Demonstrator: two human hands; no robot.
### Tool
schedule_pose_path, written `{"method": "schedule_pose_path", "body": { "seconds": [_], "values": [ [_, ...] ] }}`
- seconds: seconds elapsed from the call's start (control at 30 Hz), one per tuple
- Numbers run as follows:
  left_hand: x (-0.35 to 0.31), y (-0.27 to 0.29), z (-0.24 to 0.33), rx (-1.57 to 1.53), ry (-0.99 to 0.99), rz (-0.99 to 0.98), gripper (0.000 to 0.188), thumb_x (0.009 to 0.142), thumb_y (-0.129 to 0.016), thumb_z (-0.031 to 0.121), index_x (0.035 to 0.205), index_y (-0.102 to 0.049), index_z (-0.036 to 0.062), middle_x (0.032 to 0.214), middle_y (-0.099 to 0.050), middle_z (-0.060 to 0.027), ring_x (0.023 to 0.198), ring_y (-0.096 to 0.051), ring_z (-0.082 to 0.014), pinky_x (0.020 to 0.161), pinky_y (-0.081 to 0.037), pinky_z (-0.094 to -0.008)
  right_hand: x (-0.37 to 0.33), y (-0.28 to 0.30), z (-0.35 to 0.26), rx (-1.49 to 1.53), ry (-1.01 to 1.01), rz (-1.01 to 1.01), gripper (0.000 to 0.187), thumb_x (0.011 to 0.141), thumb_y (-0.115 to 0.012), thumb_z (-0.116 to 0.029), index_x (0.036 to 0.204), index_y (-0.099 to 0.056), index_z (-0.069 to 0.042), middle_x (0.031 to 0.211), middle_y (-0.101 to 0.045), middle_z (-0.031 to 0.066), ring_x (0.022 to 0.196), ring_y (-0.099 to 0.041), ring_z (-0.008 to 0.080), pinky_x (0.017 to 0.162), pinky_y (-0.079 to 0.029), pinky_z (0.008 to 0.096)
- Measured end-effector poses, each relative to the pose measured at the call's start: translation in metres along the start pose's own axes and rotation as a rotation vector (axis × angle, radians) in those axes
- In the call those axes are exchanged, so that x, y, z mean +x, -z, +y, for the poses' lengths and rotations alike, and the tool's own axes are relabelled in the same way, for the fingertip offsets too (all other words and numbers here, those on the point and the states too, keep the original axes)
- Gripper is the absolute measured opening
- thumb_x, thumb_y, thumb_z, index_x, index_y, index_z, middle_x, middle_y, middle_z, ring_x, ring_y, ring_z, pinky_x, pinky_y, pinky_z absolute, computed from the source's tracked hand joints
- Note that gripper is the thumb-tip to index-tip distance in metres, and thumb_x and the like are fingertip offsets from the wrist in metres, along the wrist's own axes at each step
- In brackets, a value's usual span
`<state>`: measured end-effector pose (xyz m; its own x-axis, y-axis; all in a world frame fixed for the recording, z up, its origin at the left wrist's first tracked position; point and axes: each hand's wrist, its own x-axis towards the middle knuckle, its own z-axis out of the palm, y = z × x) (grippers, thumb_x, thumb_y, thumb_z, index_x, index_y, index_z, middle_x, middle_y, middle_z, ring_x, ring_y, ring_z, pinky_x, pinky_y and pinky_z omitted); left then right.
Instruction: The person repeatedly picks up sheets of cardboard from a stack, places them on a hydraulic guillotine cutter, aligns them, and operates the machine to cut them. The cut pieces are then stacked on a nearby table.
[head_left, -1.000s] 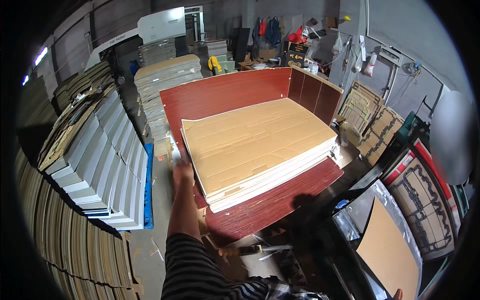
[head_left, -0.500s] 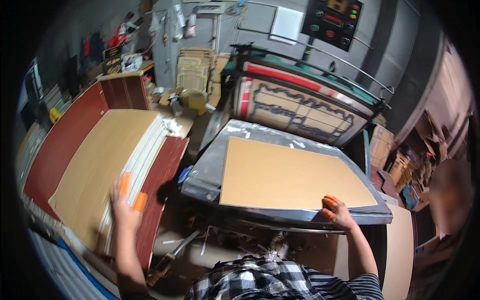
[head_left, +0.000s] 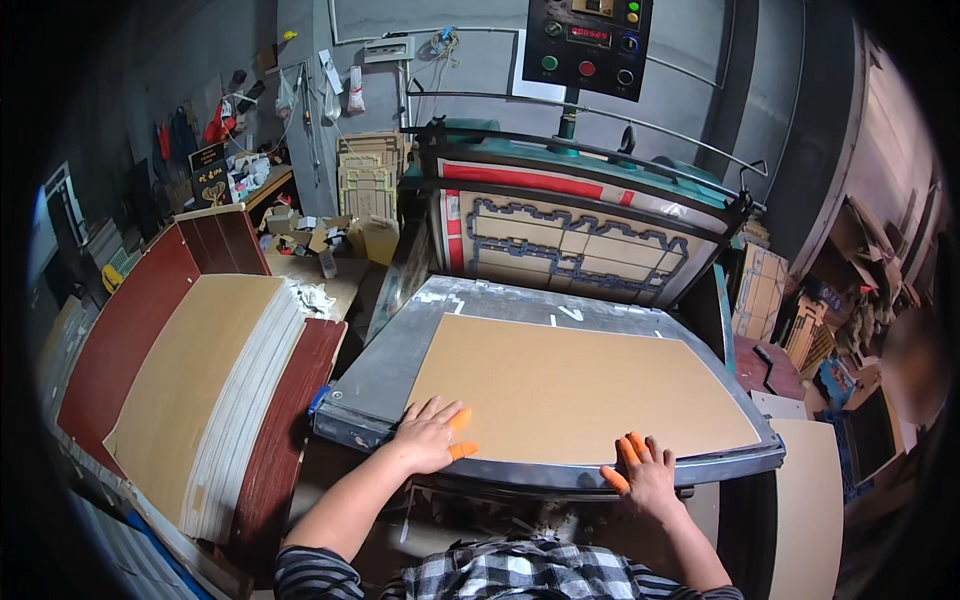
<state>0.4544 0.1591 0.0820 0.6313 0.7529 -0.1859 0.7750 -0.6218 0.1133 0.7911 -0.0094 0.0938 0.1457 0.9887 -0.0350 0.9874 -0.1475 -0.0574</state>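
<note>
A brown cardboard sheet [head_left: 560,390] lies flat on the grey metal bed [head_left: 375,370] of a die-cutting press. My left hand [head_left: 428,436] rests with fingers spread at the sheet's near left corner. Toward the sheet's near right edge, my right hand [head_left: 645,475] lies with its fingers stretched out. Orange covers sit on some fingers of both hands. Behind the sheet leans the upright platen with a cutting die [head_left: 575,240] of dark wavy lines mounted on it.
A tall stack of cardboard sheets [head_left: 200,360] stands at left between dark red boards [head_left: 130,350]. A black control box [head_left: 588,45] with buttons rises above the press. Another sheet [head_left: 808,500] stands at lower right, and a blurred shape shows at the far right.
My left hand has moved right, from the stack to the sheet's near left corner. The right hand stays at the near edge. The whole view has shifted.
</note>
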Motion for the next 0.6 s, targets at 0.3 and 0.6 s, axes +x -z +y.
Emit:
{"method": "schedule_pose_path", "body": {
  "seconds": [0.3,0.6],
  "values": [
    [0.086,0.008,-0.021,-0.096,0.167,-0.18,0.067,0.095,-0.035,0.058,0.151,-0.024,0.0221,0.158,-0.017,-0.003,0.144,-0.016,-0.0362,0.115,-0.016,-0.0483,0.084,-0.005,0.006,0.101,-0.075,-0.152,0.075,0.088,-0.039,-0.068,0.137,-0.042,-0.011,0.144,-0.039,0.0131,0.134,-0.031,0.038,0.105,-0.026,0.0571],
    [0.096,0.006,0.012,-0.084,0.088,-0.167,0.063,0.096,-0.039,0.044,0.15,-0.027,0.016,0.159,-0.015,-0.0011,0.144,-0.016,-0.0351,0.115,-0.016,-0.0504,0.066,-0.016,0.035,-0.026,-0.121,-0.078,0.085,0.085,-0.039,-0.074,0.137,-0.042,-0.007,0.143,-0.039,0.0134,0.133,-0.032,0.0391,0.103,-0.028,0.0555]
  ]
}}
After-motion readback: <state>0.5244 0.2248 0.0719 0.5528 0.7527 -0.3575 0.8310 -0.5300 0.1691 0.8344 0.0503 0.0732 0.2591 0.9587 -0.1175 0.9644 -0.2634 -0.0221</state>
